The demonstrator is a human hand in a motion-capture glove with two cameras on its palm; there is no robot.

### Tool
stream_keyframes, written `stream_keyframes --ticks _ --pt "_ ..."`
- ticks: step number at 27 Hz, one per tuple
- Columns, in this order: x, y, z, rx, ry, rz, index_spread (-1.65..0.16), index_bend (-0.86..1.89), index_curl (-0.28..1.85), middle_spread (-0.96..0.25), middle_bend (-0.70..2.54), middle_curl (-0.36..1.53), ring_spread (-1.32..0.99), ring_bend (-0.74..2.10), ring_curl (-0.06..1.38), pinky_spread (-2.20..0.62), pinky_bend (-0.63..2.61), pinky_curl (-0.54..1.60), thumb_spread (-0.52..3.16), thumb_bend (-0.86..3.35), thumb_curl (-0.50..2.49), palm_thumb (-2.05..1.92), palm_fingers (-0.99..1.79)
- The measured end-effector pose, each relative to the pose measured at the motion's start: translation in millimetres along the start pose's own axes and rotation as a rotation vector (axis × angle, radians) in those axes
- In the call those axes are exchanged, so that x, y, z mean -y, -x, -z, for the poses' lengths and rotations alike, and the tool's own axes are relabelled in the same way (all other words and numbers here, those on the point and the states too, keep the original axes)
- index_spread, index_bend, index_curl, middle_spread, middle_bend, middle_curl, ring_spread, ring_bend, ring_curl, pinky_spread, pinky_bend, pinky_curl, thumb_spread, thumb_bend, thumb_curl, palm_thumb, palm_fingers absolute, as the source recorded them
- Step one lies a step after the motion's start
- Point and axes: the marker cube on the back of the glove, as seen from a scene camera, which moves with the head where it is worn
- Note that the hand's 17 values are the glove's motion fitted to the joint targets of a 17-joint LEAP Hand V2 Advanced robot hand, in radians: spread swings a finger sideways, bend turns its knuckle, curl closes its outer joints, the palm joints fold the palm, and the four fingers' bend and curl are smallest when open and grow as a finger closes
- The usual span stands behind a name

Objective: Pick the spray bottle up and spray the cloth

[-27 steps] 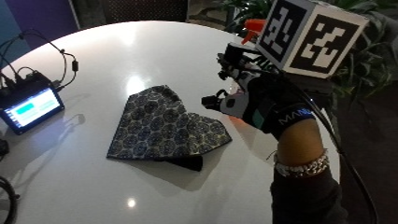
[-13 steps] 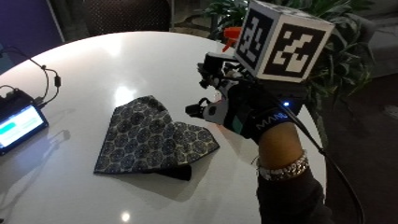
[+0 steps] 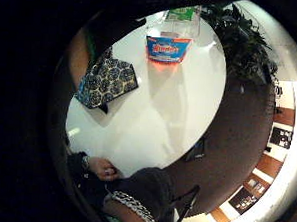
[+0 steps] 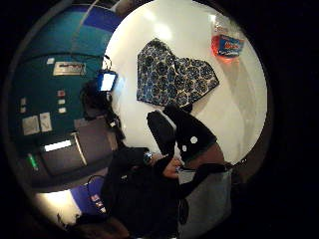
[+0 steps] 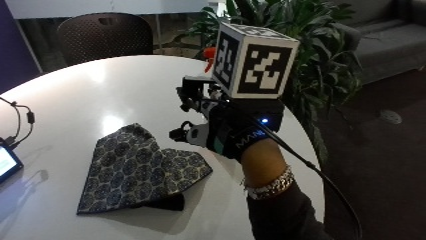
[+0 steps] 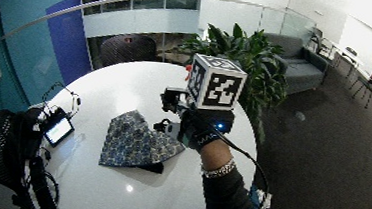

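A: Where is my grip (image 5: 229, 135)?
B: The gloved right hand hangs above the white round desk (image 5: 100, 90), out past the cloth (image 5: 136, 170) on its plant side. The wrist carries a bracelet (image 5: 269, 184).

A: Is my grip wide, narrow, or holding something?
B: I cannot tell. The outside views show only the back of the glove, and neither palm view shows the fingers plainly.

A: Where is the bottle (image 3: 171, 39)?
B: It stands on the desk near the far edge, well apart from the cloth. The little-finger palm view shows a clear body with a red and blue label. The thumb-side palm view shows it (image 4: 227, 45) beyond the cloth (image 4: 172, 77). In the outside view only a small red part (image 5: 209, 52) shows behind the glove rig. I do not touch it.

A: How does the cloth lie?
B: It lies flat on the desk, dark blue with a pale round pattern, folded so two lobes point toward the desk's middle. A dark corner shows under its near edge.

A: What else is on the desk?
B: A small lit screen (image 6: 58, 130) with black cables sits at the edge beyond the cloth. A plant (image 5: 313, 60) stands beside the desk.
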Motion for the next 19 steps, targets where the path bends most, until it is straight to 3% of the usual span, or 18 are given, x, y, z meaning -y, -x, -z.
stream_keyframes --ticks 8,19 --pt "6.1 -11.5 -15.8 0.022 0.009 -0.051 -0.41 0.12 0.16 -0.02 0.66 0.35 0.09 0.18 0.17 0.28 0.30 0.30 1.12 -0.01 0.22 0.51 0.34" --pt "25.9 -44.5 -1.5 0.088 -0.168 -0.284 -0.39 0.13 0.19 -0.02 0.56 0.33 0.08 0.24 0.21 0.28 0.30 0.31 1.12 -0.01 0.23 0.53 0.45"
